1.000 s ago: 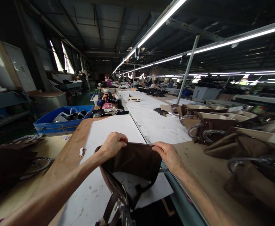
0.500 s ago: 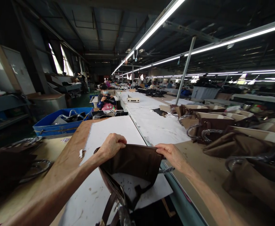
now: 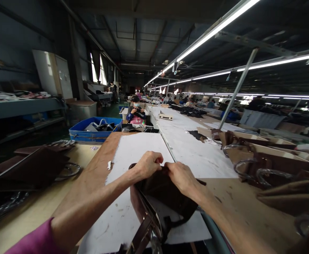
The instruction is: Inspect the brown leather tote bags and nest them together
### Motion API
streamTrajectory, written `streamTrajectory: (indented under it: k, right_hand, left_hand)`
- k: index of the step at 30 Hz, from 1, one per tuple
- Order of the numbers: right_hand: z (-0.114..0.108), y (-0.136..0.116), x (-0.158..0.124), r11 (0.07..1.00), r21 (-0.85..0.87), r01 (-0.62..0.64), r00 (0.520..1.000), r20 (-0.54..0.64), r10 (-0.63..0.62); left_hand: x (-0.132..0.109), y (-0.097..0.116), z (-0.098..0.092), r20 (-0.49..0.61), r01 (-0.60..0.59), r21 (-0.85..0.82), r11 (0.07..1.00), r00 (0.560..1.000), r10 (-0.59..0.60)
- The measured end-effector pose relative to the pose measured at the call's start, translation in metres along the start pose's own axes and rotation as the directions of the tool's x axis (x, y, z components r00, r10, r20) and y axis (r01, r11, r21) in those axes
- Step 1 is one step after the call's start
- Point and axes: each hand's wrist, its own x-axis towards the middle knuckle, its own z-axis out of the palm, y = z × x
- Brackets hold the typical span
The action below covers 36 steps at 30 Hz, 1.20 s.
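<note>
A dark brown handbag (image 3: 167, 192) stands on the white sheet covering the table (image 3: 112, 211) in front of me. Its far top edge is pinched between the fingers of my left hand (image 3: 149, 164). Close beside it, my right hand (image 3: 181, 176) grips the same edge, the fingertips of both hands nearly meeting. A strap handle (image 3: 141, 234) rises from the bag's near side, and clear plastic wrap (image 3: 155, 243) hangs next to it. What lies inside the bag is hidden from me.
Several brown bags with plastic-wrapped handles (image 3: 273, 158) line the table at right. More brown pieces (image 3: 35, 165) lie at left. A blue bin (image 3: 91, 131) stands beyond the table's left edge, near a seated person (image 3: 135, 112). A metal post (image 3: 237, 90) rises at right.
My right hand has slid left along the bag's edge, closing the wide gap to my left hand. The view has turned left, so the surroundings sit farther right.
</note>
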Motion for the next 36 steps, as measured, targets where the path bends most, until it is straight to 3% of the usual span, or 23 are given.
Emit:
streamTrajectory:
  k: [3,7,9,12,15,17,23,26,28,31,36]
  right_hand:
    - [-0.001,-0.005,0.017,0.996,0.056,0.076,0.993,0.086,-0.081]
    - [-0.005,0.005,0.020,0.991,0.088,0.102,0.991,0.080,-0.109]
    - [-0.005,0.010,0.018,0.995,0.077,0.068,0.995,0.073,-0.073]
    - [-0.005,0.015,0.012,0.997,0.079,0.020,0.997,0.069,-0.025]
    - [-0.004,0.019,0.003,0.996,0.083,-0.025,0.998,0.053,0.021]
    - [-0.004,0.022,-0.004,0.995,0.080,-0.052,0.998,0.047,0.049]
    - [-0.005,0.034,-0.026,0.992,0.067,-0.106,0.994,0.038,0.104]
    - [-0.006,0.046,-0.037,0.990,0.066,-0.126,0.992,0.018,0.125]
    - [-0.008,0.060,-0.043,0.988,0.075,-0.135,0.990,-0.019,0.136]
    - [-0.009,0.081,-0.049,0.981,0.116,-0.157,0.987,-0.016,0.159]
    - [-0.001,0.094,-0.055,0.971,0.164,-0.172,0.985,0.004,0.174]
  left_hand:
    - [-0.013,0.017,-0.018,-0.087,0.021,0.023,1.000,0.996,-0.019]
    - [-0.066,0.047,-0.031,-0.306,-0.011,0.142,0.990,0.950,0.055]
    - [-0.099,0.050,-0.016,-0.323,-0.086,0.195,0.977,0.935,0.147]
    - [-0.137,0.038,0.024,-0.356,-0.175,0.324,0.930,0.888,0.291]
    - [-0.153,0.019,0.054,-0.499,0.018,0.347,0.938,0.850,0.169]
    - [-0.154,0.012,0.060,-0.536,0.149,0.300,0.942,0.843,0.038]
    - [-0.146,0.013,0.040,-0.438,0.372,0.068,0.926,0.845,-0.307]
    - [-0.142,0.012,0.019,-0.329,0.425,0.005,0.905,0.855,-0.400]
    - [-0.138,0.007,0.001,-0.203,0.395,-0.054,0.917,0.895,-0.397]
    - [-0.130,-0.008,-0.025,0.014,0.287,-0.160,0.944,0.957,-0.288]
    - [-0.116,-0.029,-0.045,0.065,0.176,-0.121,0.977,0.984,-0.169]
